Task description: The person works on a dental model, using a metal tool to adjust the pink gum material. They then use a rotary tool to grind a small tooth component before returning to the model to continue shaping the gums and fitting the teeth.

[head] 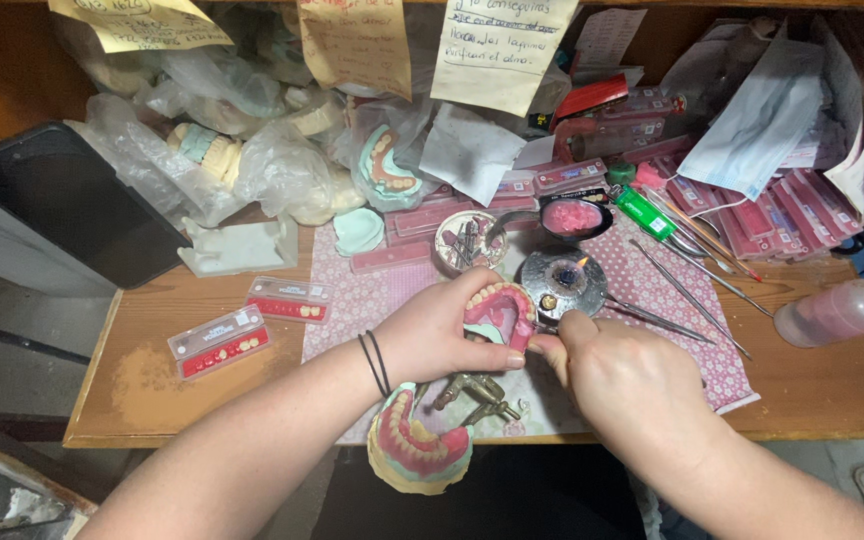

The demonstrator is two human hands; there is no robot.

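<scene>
down at the bench, the head view shows the left hand (442,335) curled around a pink wax denture setup (500,310), fingers closed under it and thumb along its side, so the arch of teeth tilts up toward the face and stays steady just above the patterned mat (692,350). the right hand (617,375) is pinched shut on what looks like a thin metal instrument, mostly hidden by its fingers, with the tip meeting the edge of the wax; holding it short like that seems to give fine control. just beyond the hands burns a small alcohol burner (562,280), near enough that a tool could be warmed without reaching far.

below the left wrist a brass articulator with a second model (422,445) hangs partly over the bench edge. to the left lie two red tooth cards (252,325), well apart from the work. more slim metal tools (692,290) fan out to the right, beside a pinkish squeeze bottle (842,312) lying on its side. a round dish of burs (467,243) and a bowl of pink wax (572,216) crowd the back, with bagged plaster casts (242,160) behind them.
</scene>
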